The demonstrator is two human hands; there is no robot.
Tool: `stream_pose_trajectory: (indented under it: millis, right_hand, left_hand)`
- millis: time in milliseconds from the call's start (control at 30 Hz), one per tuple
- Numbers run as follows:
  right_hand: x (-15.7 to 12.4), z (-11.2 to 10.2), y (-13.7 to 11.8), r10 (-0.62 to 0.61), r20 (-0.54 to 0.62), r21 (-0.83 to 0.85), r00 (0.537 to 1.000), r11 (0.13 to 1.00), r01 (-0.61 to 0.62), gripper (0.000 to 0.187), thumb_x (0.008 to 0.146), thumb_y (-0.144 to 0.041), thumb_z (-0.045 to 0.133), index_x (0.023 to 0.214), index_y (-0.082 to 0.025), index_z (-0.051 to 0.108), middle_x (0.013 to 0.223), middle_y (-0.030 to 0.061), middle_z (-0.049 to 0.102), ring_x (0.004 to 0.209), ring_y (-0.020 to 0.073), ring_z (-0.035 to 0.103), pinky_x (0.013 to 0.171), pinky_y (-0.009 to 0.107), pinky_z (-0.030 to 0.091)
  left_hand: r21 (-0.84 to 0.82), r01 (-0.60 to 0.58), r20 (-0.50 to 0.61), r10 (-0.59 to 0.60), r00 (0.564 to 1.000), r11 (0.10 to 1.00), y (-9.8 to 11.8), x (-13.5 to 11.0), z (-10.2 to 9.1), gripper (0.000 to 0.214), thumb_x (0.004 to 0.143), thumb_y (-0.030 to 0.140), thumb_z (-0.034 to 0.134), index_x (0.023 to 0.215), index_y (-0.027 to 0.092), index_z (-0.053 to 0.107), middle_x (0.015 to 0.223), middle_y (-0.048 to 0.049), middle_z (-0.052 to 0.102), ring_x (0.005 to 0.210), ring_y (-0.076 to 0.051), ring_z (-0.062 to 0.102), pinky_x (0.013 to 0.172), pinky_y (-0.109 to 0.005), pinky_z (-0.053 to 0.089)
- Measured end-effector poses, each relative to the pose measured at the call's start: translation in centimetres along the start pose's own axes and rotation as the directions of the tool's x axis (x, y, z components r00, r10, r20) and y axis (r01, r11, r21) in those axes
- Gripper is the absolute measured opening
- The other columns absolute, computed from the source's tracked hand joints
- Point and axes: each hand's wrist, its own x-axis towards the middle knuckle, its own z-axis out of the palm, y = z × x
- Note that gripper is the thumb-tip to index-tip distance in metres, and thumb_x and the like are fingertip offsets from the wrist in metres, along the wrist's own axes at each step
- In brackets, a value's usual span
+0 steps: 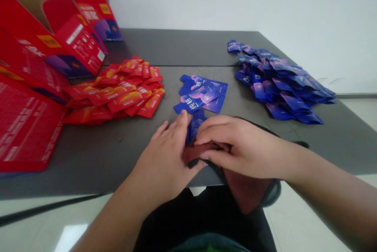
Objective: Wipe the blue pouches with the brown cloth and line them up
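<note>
My left hand lies near the table's front edge with its fingers stretched toward a blue sachet, which it touches together with my right hand. My right hand's fingers are curled around a dark red pouch whose lower part hangs below the table edge. Just beyond the hands lies a small group of blue sachets.
A heap of red sachets sits left of centre. A larger heap of blue sachets lies at the right. Open red cartons stand and lie along the left side. The dark grey table ends near a white wall.
</note>
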Motion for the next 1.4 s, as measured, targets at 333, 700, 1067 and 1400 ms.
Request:
stream_pose_trajectory:
  millis: [333, 700, 1067, 1400]
  right_hand:
    - [1.7, 0.4, 2.5, -0.051, 0.026, -0.087, 0.998, 0.995, 0.053, 0.008, 0.104, -0.021, 0.068, 0.108, -0.020, 0.075, 0.112, 0.0047, 0.075, 0.110, 0.0208, 0.066, 0.106, 0.037, 0.046]
    - [2.3, 0.7, 5.6, 0.148, -0.415, -0.263, 0.898, 0.925, -0.274, 0.011, 0.103, -0.024, 0.064, 0.103, -0.019, 0.074, 0.100, 0.0064, 0.073, 0.097, 0.0248, 0.068, 0.089, 0.037, 0.050]
    - [2.1, 1.0, 5.1, 0.247, -0.454, -0.237, 0.856, 0.892, -0.384, 0.013, 0.104, -0.029, 0.063, 0.103, -0.021, 0.072, 0.101, 0.0056, 0.073, 0.095, 0.0240, 0.067, 0.086, 0.036, 0.048]
    - [4.1, -0.2, 3.9, 0.067, -0.441, -0.292, 0.895, 0.932, -0.214, 0.030, 0.110, -0.034, 0.042, 0.105, -0.017, 0.067, 0.113, 0.0159, 0.073, 0.113, 0.0304, 0.066, 0.106, 0.047, 0.048]
  left_hand:
    - [-0.010, 0.059, -0.027, -0.060, 0.998, 0.998, 0.3, 0.1, 0.3, 0.114, 0.087, 0.059, 0.080, 0.171, 0.014, 0.018, 0.174, -0.0219, 0.037, 0.157, -0.042, 0.043, 0.130, -0.060, 0.035]
    - [0.018, -0.101, 0.034, 0.100, 0.994, 0.995, 1.6, -0.6, -0.4, 0.081, 0.099, 0.062, 0.065, 0.165, 0.023, 0.040, 0.176, -0.0088, 0.038, 0.163, -0.036, 0.034, 0.133, -0.064, 0.027]
    - [0.099, -0.145, -0.196, 0.162, 0.967, 0.985, 2.5, -5.6, -0.1, 0.046, 0.102, 0.015, 0.048, 0.147, 0.013, 0.056, 0.145, -0.0152, 0.071, 0.125, -0.028, 0.074, 0.098, -0.042, 0.064]
    - [-0.652, 0.103, -0.566, -0.572, 0.593, 0.751, 5.4, 0.9, -2.6, 0.036, 0.110, 0.050, 0.053, 0.089, 0.025, 0.071, 0.081, 0.0011, 0.070, 0.074, -0.018, 0.064, 0.064, -0.030, 0.048]
